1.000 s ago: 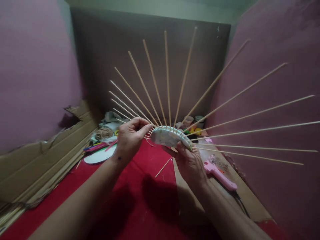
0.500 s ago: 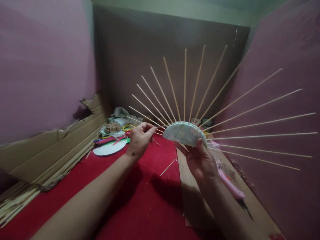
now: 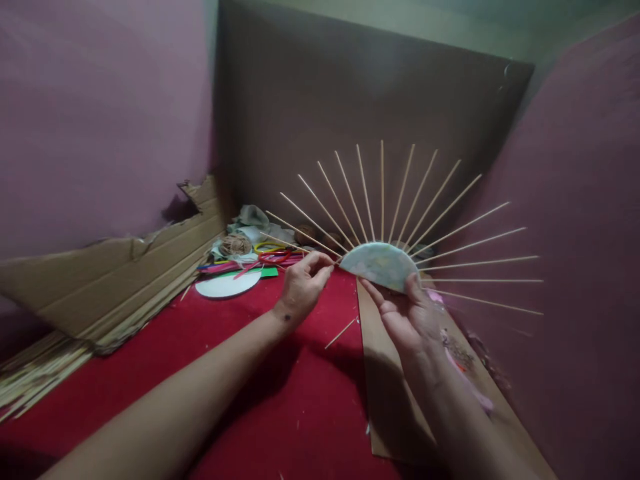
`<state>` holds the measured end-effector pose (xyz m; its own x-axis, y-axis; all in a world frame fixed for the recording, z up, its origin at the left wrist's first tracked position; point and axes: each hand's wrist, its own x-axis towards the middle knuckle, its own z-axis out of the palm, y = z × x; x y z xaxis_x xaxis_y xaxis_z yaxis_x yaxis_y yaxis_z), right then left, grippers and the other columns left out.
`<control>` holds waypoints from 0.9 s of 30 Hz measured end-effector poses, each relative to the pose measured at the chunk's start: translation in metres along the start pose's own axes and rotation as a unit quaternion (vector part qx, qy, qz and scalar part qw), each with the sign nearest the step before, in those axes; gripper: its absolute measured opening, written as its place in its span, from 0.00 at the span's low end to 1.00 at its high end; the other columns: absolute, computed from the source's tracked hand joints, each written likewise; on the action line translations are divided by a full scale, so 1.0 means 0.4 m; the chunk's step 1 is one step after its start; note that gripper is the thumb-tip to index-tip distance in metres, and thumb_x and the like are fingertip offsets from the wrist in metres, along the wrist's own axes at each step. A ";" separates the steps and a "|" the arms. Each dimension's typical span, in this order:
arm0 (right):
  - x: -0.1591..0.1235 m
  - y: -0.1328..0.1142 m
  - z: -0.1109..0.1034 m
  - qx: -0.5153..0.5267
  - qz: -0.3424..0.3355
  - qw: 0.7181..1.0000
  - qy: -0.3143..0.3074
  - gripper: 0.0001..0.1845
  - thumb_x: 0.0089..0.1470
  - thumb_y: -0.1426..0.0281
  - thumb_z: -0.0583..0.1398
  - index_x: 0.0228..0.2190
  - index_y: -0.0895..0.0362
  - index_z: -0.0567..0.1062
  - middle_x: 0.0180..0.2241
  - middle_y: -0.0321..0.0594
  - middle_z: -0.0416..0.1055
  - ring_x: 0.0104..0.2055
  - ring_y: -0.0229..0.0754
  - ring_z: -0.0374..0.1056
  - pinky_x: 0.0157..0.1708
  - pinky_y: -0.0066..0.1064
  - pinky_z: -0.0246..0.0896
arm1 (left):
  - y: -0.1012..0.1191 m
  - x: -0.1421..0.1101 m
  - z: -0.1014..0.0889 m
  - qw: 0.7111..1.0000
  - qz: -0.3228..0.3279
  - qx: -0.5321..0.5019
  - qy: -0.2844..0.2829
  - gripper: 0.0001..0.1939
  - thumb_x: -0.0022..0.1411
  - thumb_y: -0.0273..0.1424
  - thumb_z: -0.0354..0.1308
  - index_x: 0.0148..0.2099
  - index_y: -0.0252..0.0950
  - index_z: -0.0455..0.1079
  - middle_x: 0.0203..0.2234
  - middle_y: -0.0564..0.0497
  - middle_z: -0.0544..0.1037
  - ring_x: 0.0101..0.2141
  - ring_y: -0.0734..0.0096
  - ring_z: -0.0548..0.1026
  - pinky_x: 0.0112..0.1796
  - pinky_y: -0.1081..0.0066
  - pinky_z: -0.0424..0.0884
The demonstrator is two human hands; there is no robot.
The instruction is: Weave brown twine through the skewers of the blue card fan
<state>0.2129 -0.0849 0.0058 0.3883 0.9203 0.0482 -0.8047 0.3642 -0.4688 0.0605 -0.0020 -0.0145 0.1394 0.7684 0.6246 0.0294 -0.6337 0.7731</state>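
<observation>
In front of me my right hand (image 3: pixel 413 317) grips a pale, patterned half-round piece (image 3: pixel 380 267) by its lower right edge, thumb on the face and fingers underneath. Several thin wooden sticks (image 3: pixel 383 190) fan out from its curved edge. At the left corner of that piece, my left hand (image 3: pixel 306 283) is closed in a pinch. A thin brown strand (image 3: pixel 337 263) seems to run from the fingertips to the base of the leftmost sticks; it is too fine to make out well.
A white half-round panel (image 3: pixel 227 285), a ball of twine (image 3: pixel 236 245) and red and yellow ring handles (image 3: pixel 273 250) lie at the back left. Cardboard (image 3: pixel 125 273) and loose sticks (image 3: pixel 45 380) line the left. A brown board (image 3: pixel 383 400) lies on the red cloth (image 3: pixel 300 420); a short stick (image 3: pixel 341 333) is beside it.
The fan of sticks has tilted, so the sticks look shorter and closer together. Both hands sit slightly further right in view, and my left hand stays pinched at the left corner.
</observation>
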 end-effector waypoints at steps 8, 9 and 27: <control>0.021 0.008 0.007 0.018 0.037 0.999 0.032 0.18 0.60 0.66 0.52 0.50 0.56 0.68 0.50 0.46 0.70 0.59 0.48 0.57 0.56 0.55 0.51 | -0.004 -0.015 -0.014 0.977 0.128 0.166 -0.022 0.07 0.60 0.29 0.52 0.41 0.36 0.67 0.21 0.56 0.71 0.22 0.77 0.68 0.26 0.76 0.61; 0.021 0.009 0.009 0.019 0.041 0.998 0.035 0.18 0.60 0.66 0.52 0.50 0.57 0.67 0.50 0.46 0.70 0.59 0.48 0.57 0.56 0.54 0.50 | -0.003 -0.015 -0.016 0.972 0.146 0.183 -0.017 0.06 0.60 0.30 0.52 0.40 0.36 0.67 0.21 0.56 0.71 0.22 0.78 0.68 0.26 0.75 0.61; 0.012 0.026 0.039 0.062 0.098 0.993 0.026 0.24 0.61 0.66 0.48 0.58 0.57 0.56 0.56 0.48 0.63 0.62 0.47 0.51 0.52 0.50 0.57 | 0.022 -0.013 -0.032 0.937 0.207 0.279 0.027 0.10 0.63 0.34 0.50 0.34 0.36 0.70 0.20 0.54 0.74 0.22 0.77 0.70 0.25 0.74 0.60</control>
<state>0.1995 -0.0744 0.0149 0.2381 0.9679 -0.0800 -0.9153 0.1961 -0.3517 0.0472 -0.0104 -0.0093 0.2026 0.4394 0.8752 0.4990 -0.8153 0.2938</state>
